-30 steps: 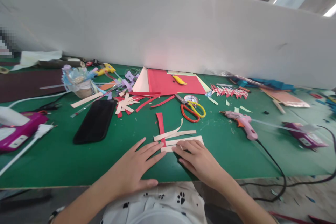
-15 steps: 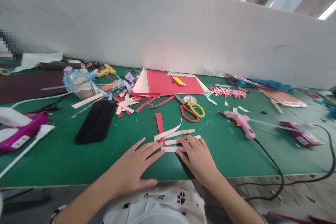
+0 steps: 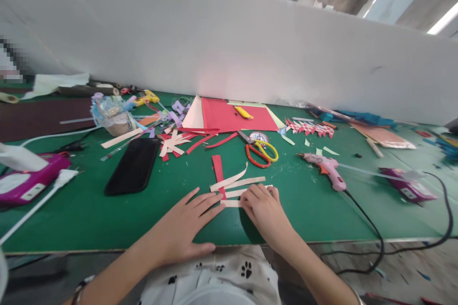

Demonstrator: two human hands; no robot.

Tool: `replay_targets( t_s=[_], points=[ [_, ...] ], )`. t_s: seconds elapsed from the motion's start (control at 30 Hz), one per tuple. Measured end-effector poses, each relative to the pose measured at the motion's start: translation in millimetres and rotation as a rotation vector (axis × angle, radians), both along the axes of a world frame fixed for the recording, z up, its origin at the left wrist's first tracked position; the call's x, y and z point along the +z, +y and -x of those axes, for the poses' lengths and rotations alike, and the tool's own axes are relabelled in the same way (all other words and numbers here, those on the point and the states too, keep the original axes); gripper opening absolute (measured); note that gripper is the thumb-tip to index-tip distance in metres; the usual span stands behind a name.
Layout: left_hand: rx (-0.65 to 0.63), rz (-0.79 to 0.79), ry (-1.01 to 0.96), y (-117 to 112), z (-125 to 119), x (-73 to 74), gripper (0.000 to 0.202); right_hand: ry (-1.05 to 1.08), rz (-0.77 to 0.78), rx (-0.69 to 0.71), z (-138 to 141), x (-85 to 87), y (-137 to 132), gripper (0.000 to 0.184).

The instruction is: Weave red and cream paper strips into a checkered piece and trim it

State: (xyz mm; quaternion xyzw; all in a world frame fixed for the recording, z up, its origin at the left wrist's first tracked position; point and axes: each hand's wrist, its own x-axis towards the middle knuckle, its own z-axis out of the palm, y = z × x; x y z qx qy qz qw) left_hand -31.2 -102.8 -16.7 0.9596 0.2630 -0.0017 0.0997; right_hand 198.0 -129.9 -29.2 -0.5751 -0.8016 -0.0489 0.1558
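Note:
A red paper strip stands lengthwise on the table, with several cream paper strips reaching rightward across it like a comb. My left hand lies open and flat, its fingertips pressing on the lower end of the red strip and the left end of the nearest cream strip. At the other end my right hand has its fingers curled together on the cream strips' right ends. Its fingers hide the gripped part. Beyond the strips rest scissors with red and yellow handles.
A pink glue gun with a black cord lies to the right, near a purple power strip. Left are a black phone and another purple power strip. Red paper with a yellow cutter and cut strips lie behind.
My right hand's fingers have drawn together and curled at the right ends of the cream strips. My left hand stays in place. The view has shifted slightly.

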Motion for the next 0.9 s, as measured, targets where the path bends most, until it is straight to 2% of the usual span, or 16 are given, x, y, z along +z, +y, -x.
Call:
replay_targets(
  t_s=[0.2,0.4,0.5,0.7,0.9],
  points=[
    [0.003,-0.011,-0.017,0,0,-2.4,0.067,-0.031,0.041,0.014,2,4.4,6,0.023],
    [0.006,-0.011,-0.016,0,0,-3.3,0.068,0.19,0.323,0.114,0,23.7,14,0.017],
    [0.005,-0.006,-0.003,0,0,-2.4,0.07,0.279,0.421,0.137,0,25.0,17,0.018],
    [0.009,-0.008,0.015,2,-1,-2.1,0.07,0.357,0.474,0.158,-3,20.0,20,0.015],
    [0.017,0.004,0.018,1,-1,-1.4,0.068,0.349,0.468,0.198,-8,19.2,23,0.017]
  ],
)
